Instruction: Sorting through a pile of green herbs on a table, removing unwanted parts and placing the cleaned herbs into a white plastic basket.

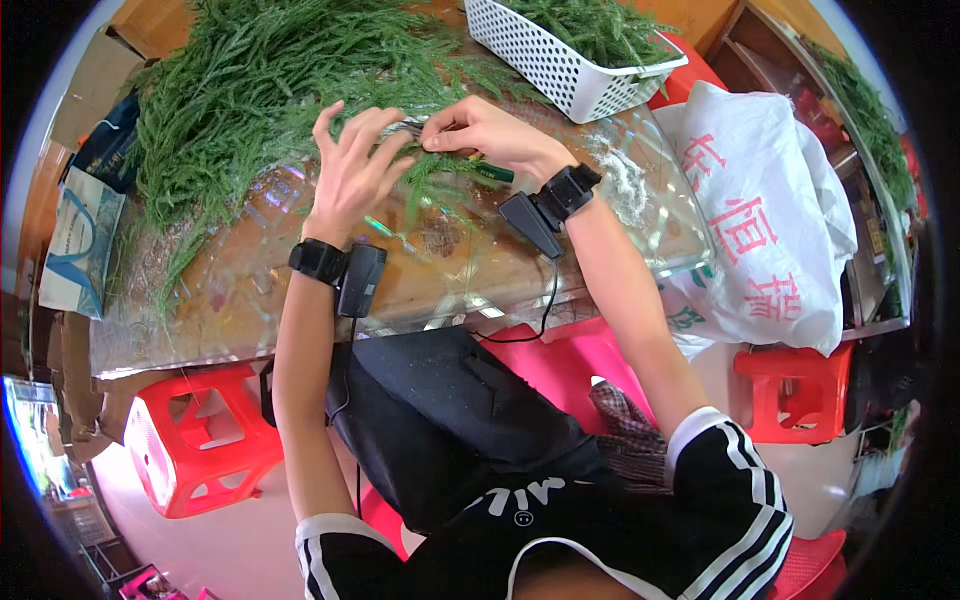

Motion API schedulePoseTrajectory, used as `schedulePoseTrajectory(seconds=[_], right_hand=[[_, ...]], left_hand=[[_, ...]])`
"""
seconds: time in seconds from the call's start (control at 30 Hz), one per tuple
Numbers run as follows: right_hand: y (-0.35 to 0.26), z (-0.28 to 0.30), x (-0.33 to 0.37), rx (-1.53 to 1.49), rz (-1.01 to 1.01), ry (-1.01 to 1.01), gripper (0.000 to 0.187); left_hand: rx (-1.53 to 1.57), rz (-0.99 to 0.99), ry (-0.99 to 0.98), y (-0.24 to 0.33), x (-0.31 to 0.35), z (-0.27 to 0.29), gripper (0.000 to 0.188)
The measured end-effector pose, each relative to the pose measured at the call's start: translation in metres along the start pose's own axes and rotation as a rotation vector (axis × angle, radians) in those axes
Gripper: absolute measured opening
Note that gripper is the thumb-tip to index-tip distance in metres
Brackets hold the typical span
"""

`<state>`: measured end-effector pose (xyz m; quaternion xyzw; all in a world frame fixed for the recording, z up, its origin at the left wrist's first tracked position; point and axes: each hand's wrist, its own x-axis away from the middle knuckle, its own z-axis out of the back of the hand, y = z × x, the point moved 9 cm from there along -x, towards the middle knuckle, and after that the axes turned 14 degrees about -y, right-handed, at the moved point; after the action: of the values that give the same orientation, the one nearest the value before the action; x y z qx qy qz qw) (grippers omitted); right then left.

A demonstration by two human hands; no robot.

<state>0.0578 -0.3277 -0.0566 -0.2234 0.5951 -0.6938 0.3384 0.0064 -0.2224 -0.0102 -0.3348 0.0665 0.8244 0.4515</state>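
Observation:
Over the table, my left hand [352, 165] has its fingers spread, with its fingertips near those of my right hand. My right hand [490, 135] is closed in a pinch around something thin that I cannot make out. Small dark and silvery strands show between the two hands. Just under my right hand lies a dark green, stick-like piece [493, 173]. A loose green needle sprig [432, 187] is below my fingers. Beyond my left hand a large heap of green needle sprigs [270, 80] covers the table's far left.
The table [250, 315] has a clear plastic cover. A white perforated basket [590, 92] of sprigs stands at the far right, with a white sack [765, 220] nearby. Red stools [205, 440] stand below. A paper bag [85, 245] is at left. Cables hang from both wrist devices.

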Motion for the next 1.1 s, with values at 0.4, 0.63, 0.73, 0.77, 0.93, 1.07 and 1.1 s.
schedulePoseTrajectory(seconds=[0.4,0.63,0.73,0.77,0.93,1.07,1.1], right_hand=[[-0.004,0.010,0.007,0.099,0.020,0.013,0.024],[-0.004,0.011,0.007,0.215,-0.019,0.009,0.029],[-0.005,0.011,0.006,0.214,-0.012,0.019,0.028],[-0.007,0.011,0.006,0.191,0.021,0.038,0.028],[-0.011,0.012,0.003,0.359,0.063,0.102,0.024],[-0.030,0.004,0.004,0.509,0.132,0.149,0.024],[-0.029,0.002,0.003,0.509,0.131,0.146,0.024]], left_hand=[[-0.148,-0.057,0.045,0.017,-0.003,0.010,0.048],[-0.132,-0.063,0.030,0.018,0.000,0.012,0.043],[-0.119,-0.068,0.019,0.015,-0.002,0.012,0.038],[-0.113,-0.070,0.014,0.015,-0.003,0.013,0.036],[-0.046,-0.049,-0.001,0.012,-0.012,0.020,0.024],[0.061,-0.005,-0.034,0.004,-0.013,0.021,0.012],[0.092,0.033,-0.027,-0.001,-0.012,0.022,0.010]])
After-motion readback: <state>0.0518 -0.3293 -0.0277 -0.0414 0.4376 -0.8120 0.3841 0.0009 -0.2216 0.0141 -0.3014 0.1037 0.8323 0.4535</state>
